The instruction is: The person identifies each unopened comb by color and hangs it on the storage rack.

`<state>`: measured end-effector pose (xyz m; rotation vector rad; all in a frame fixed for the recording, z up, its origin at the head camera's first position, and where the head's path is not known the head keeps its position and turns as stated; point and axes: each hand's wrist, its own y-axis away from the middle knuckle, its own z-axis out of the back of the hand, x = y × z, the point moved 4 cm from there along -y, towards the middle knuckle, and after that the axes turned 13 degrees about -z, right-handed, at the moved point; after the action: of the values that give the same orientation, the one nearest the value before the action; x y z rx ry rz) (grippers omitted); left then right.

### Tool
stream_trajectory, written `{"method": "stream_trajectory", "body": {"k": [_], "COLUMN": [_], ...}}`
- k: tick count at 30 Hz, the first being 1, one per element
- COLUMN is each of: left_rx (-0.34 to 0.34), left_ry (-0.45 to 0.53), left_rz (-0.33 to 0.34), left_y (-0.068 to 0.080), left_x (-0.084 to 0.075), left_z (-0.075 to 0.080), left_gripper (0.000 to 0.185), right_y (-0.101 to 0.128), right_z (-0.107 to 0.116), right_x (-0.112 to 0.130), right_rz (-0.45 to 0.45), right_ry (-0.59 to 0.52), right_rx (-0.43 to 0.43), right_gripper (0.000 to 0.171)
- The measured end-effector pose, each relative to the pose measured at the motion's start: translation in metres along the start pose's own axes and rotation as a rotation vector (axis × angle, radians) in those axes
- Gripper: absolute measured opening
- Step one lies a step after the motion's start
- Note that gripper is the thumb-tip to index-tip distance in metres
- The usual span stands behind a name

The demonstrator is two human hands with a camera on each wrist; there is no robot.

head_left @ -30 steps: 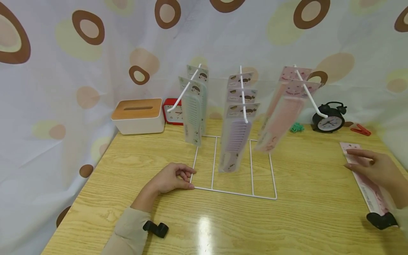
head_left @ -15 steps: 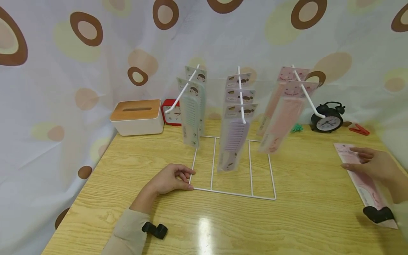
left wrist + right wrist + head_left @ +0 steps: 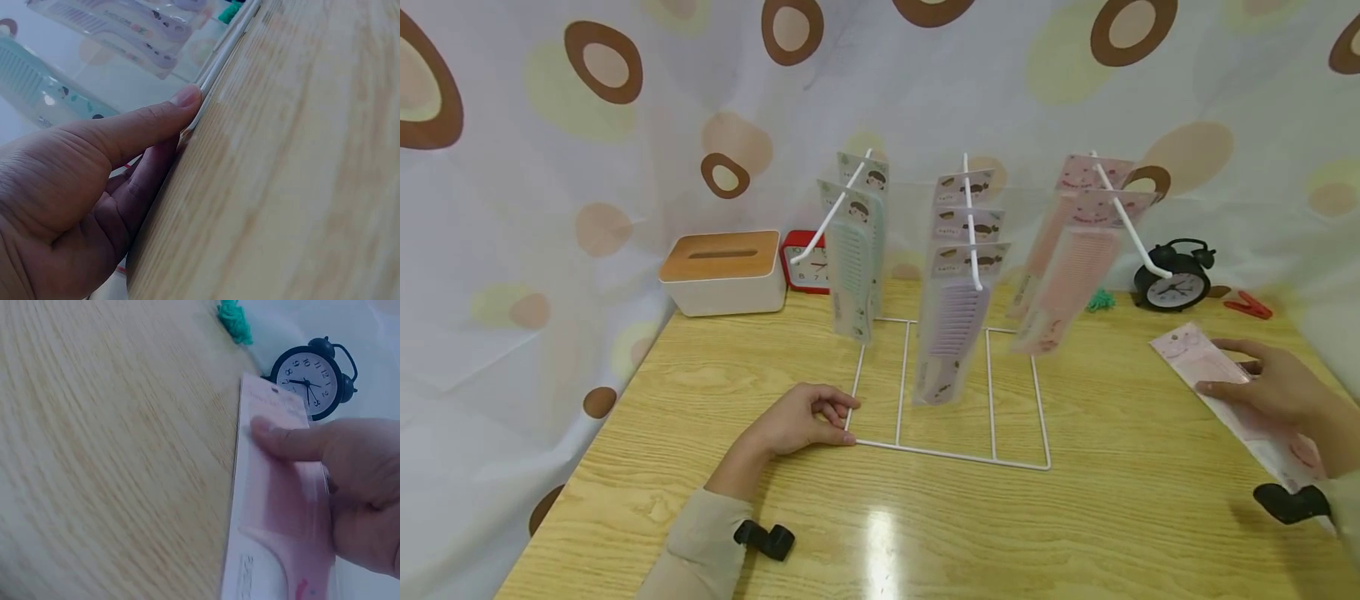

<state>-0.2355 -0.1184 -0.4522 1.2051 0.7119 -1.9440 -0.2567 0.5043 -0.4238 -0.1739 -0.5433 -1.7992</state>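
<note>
A white wire rack (image 3: 947,454) stands mid-table with three sloping hooks. Green comb packets (image 3: 853,267) hang on the left hook, purple ones (image 3: 955,317) on the middle hook and pink ones (image 3: 1067,267) on the right. My left hand (image 3: 842,421) pinches the front left corner of the rack's base; in the left wrist view its thumb (image 3: 181,103) lies along the wire. At the right, my right hand (image 3: 1221,367) holds a pink comb packet (image 3: 1195,358) just over the table. In the right wrist view its thumb (image 3: 281,440) lies across the packet (image 3: 275,512).
A white tissue box with a wooden lid (image 3: 724,271) and a red clock (image 3: 808,265) stand at the back left. At the back right are a black alarm clock (image 3: 1172,279), a green clip (image 3: 1099,300) and a red clothespin (image 3: 1247,306). A patterned curtain closes off the back and left.
My right hand has taken the pink packet up off the table and moved it left, its far end now turned toward the rack. The hanging pink packets sway slightly. My left hand has not moved.
</note>
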Motion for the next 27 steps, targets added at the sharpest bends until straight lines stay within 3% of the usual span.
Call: {"method": "stream_trajectory", "body": {"k": [5,10,12,18,22,27], "left_rx": [0.001,0.003,0.004,0.005,0.005,0.009], "left_ry": [0.001,0.006,0.005,0.003,0.006,0.0], "left_rz": [-0.002,0.0,0.001,0.001,0.001,-0.002], "left_y": [0.0,0.0,0.0,0.0,0.001,0.001], "left_x": [0.0,-0.002,-0.002,-0.002,-0.002,-0.003], "left_z": [0.0,-0.001,-0.001,-0.001,-0.001,-0.001], "left_gripper": [0.046,0.045,0.045,0.045,0.045,0.045], "right_y": [0.012,0.034,0.045,0.089,0.117,0.151], "right_z": [0.004,0.015,0.019,0.028,0.033,0.04], "right_x": [0.011,0.037,0.051,0.094,0.123,0.16], "right_rz": [0.002,0.018,0.099,0.297,0.517,0.965], "right_ry": [-0.199,-0.558,-0.705,-0.853,-0.976,-1.229], "right_rx": [-0.031,-0.016,0.007,0.012,-0.03,0.009], "right_gripper": [0.077,0.05,0.044,0.034,0.032,0.027]}}
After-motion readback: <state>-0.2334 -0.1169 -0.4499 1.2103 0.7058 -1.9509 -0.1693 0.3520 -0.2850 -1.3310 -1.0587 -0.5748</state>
